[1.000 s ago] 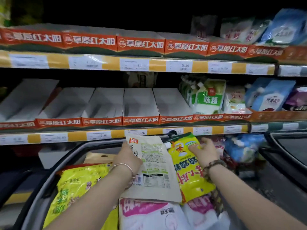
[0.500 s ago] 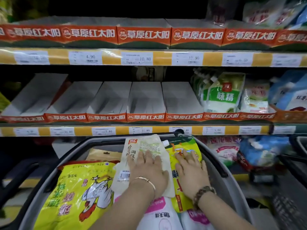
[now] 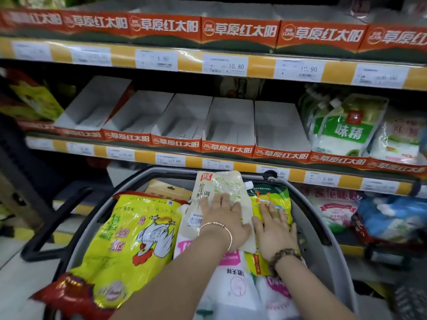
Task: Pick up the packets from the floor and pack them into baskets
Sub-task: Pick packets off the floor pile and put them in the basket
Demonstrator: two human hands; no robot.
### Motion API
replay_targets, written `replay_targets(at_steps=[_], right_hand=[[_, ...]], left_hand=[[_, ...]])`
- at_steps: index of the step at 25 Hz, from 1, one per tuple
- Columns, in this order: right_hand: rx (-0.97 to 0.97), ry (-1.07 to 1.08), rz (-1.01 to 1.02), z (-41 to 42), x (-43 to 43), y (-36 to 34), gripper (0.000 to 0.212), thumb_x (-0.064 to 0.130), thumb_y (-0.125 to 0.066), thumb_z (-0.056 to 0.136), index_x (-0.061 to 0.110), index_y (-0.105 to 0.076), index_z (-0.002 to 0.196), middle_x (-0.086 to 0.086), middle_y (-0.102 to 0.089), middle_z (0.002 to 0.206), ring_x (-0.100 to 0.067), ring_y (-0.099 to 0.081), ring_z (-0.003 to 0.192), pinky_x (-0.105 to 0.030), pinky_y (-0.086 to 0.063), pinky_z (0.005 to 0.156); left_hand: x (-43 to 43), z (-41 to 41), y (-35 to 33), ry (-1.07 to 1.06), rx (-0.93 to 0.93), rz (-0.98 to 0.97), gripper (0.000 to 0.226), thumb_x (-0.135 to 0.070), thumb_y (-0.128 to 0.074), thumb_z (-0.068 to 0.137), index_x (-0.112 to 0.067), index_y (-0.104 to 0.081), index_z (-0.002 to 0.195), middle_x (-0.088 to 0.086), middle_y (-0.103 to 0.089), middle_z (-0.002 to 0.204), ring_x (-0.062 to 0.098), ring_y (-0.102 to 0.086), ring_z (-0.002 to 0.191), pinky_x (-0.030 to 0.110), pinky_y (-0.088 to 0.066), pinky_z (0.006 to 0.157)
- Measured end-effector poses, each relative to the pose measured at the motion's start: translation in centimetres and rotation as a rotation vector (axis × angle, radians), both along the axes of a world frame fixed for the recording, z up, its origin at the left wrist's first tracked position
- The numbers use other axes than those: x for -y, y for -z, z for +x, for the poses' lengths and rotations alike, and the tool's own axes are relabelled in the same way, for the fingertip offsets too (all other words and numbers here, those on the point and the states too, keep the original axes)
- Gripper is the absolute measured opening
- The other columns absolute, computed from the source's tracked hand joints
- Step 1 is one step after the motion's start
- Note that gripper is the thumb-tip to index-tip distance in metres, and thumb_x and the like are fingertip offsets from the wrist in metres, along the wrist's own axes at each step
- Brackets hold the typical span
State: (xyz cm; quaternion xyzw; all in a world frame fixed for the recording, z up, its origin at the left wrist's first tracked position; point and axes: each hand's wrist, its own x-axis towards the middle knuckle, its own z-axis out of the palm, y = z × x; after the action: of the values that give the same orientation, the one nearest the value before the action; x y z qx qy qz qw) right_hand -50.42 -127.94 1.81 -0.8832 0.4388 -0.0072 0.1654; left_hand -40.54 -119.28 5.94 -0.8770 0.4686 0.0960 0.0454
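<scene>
packets point(image 3: 138, 236) lie flat, filling the grey basket point(image 3: 332, 257).

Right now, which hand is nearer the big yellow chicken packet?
Left. The left hand lies flat on the beige pouch, which is next to the yellow chicken packet. The right hand presses the green-yellow pouch farther right.
</scene>
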Motion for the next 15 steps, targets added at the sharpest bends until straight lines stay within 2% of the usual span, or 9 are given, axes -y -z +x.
replay_targets(at_steps=[4, 6, 9, 12, 15], right_hand=[[-0.055, -0.024, 0.005, 0.1, 0.0, -0.3, 0.057, 0.051, -0.015, 0.098, 0.030, -0.006, 0.151, 0.004, 0.005, 0.159, -0.020, 0.005, 0.146, -0.050, -0.006, 0.116], [-0.072, -0.026, -0.028, 0.4, -0.1, -1.4, 0.055, 0.047, -0.020, 0.099, 0.026, -0.015, 0.150, 0.001, -0.007, 0.159, -0.023, -0.008, 0.145, -0.050, -0.012, 0.115], [0.117, 0.008, -0.091, 0.7, -2.0, -4.4, 0.047, 0.037, -0.032, 0.099, 0.023, -0.033, 0.144, -0.004, -0.031, 0.152, -0.023, -0.033, 0.137, -0.047, -0.024, 0.112], [0.216, -0.164, -0.176, 3.0, -6.6, -7.5, 0.048, 0.035, -0.040, 0.097, 0.022, -0.035, 0.143, -0.003, -0.033, 0.151, -0.021, -0.034, 0.137, -0.041, -0.025, 0.113], [0.314, -0.409, -0.173, 7.9, -13.8, -9.5, 0.050, 0.035, -0.046, 0.095, 0.022, -0.038, 0.142, -0.002, -0.035, 0.150, -0.019, -0.035, 0.136, -0.037, -0.025, 0.113]], left_hand=[[-2.2, 1.0, -1.5, 0.108, -0.128, -0.086, 0.056, -0.040, -0.040, 0.094, -0.020, -0.028, 0.146, 0.006, -0.015, 0.157, 0.022, -0.011, 0.144, 0.045, 0.000, 0.117], [-4.4, 1.4, -2.1, 0.095, -0.138, -0.182, 0.050, -0.033, -0.043, 0.094, -0.019, -0.035, 0.142, 0.007, -0.029, 0.151, 0.023, -0.025, 0.139, 0.040, -0.011, 0.117], [-8.8, 2.2, -3.1, -0.031, -0.213, -0.381, 0.046, -0.025, -0.045, 0.093, -0.020, -0.041, 0.139, 0.004, -0.040, 0.145, 0.024, -0.037, 0.132, 0.032, -0.027, 0.111], [-13.8, 3.7, -4.5, -0.091, -0.263, -0.526, 0.046, -0.021, -0.049, 0.092, -0.021, -0.044, 0.137, 0.003, -0.043, 0.143, 0.024, -0.041, 0.129, 0.029, -0.032, 0.107], [-20.5, 6.2, -6.0, -0.209, -0.282, -0.642, 0.042, -0.021, -0.051, 0.093, -0.021, -0.045, 0.135, 0.000, -0.045, 0.140, 0.020, -0.046, 0.124, 0.028, -0.035, 0.103]])
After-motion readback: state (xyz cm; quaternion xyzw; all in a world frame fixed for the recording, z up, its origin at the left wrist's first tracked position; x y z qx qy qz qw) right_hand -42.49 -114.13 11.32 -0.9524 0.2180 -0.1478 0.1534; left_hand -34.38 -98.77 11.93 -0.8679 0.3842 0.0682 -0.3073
